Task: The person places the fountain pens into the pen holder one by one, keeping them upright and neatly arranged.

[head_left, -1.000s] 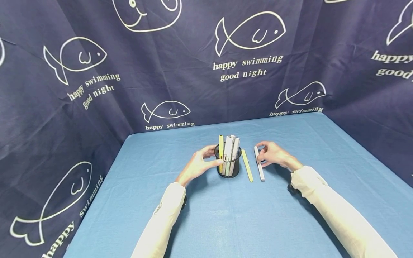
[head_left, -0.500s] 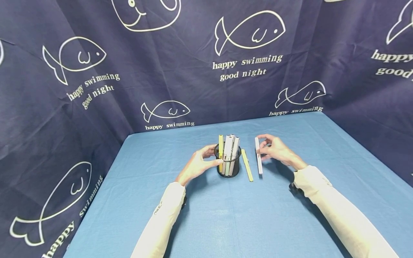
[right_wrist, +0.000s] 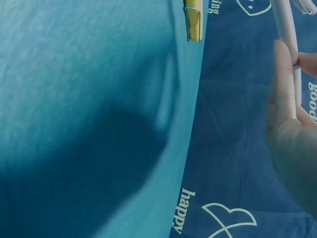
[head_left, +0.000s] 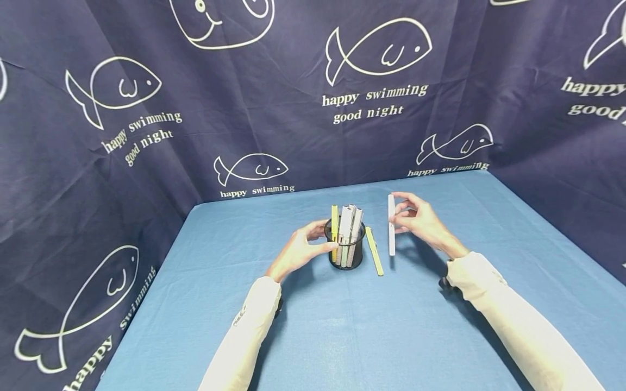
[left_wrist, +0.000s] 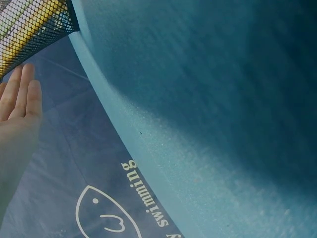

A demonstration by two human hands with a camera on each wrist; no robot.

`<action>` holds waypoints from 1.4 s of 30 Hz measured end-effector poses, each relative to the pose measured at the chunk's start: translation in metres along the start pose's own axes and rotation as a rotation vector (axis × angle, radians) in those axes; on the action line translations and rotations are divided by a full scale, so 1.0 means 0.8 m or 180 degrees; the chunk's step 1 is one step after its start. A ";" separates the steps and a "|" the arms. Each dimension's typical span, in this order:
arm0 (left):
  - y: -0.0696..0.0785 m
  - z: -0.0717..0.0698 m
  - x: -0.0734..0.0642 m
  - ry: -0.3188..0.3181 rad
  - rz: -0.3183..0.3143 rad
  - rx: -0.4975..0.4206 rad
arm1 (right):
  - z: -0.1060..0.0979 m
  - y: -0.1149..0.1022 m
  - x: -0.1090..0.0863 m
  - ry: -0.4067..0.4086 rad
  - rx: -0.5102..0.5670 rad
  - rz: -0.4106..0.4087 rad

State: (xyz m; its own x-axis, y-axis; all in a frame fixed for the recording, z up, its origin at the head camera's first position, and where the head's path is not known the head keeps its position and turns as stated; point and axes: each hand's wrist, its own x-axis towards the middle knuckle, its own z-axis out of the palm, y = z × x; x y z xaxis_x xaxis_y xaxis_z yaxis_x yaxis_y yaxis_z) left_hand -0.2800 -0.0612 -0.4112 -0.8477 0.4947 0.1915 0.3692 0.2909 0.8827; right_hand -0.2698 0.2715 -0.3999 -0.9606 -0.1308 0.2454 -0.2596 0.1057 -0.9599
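My left hand (head_left: 299, 251) holds a black mesh pen holder (head_left: 359, 254), thumb at its front and fingers at its far side. Several white pens (head_left: 345, 222) and a yellow pen (head_left: 335, 217) stand upright in it. In the left wrist view, straight fingers (left_wrist: 21, 94) lie along the mesh wall (left_wrist: 47, 29). My right hand (head_left: 424, 222) pinches a white pen (head_left: 392, 244) between thumb and fingers, raised off the table and nearly upright. Between holder and right hand, a second yellow pen (head_left: 374, 251) lies on the cloth; its end (right_wrist: 194, 22) shows in the right wrist view.
A blue cloth (head_left: 323, 336) covers the table. Dark blue curtains (head_left: 303, 130) with white fish drawings and lettering rise behind it and along both sides. My right arm's shadow falls on the cloth.
My right hand has lifted the white pen off the cloth and moved it away from me, turning it more upright. The left hand and the pen holder have stayed in place.
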 end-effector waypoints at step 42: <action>-0.002 -0.001 0.000 -0.0033 0.0036 -0.0071 | 0.053 -0.047 0.010 0.0193 0.0553 -0.1288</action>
State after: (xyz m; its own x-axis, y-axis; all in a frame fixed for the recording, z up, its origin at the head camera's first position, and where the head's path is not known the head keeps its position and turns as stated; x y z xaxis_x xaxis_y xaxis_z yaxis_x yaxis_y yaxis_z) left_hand -0.2810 -0.0623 -0.4124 -0.8394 0.5065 0.1971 0.3700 0.2671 0.8898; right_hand -0.2636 0.2250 -0.3673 -0.7905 -0.0691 0.6085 -0.6002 -0.1100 -0.7922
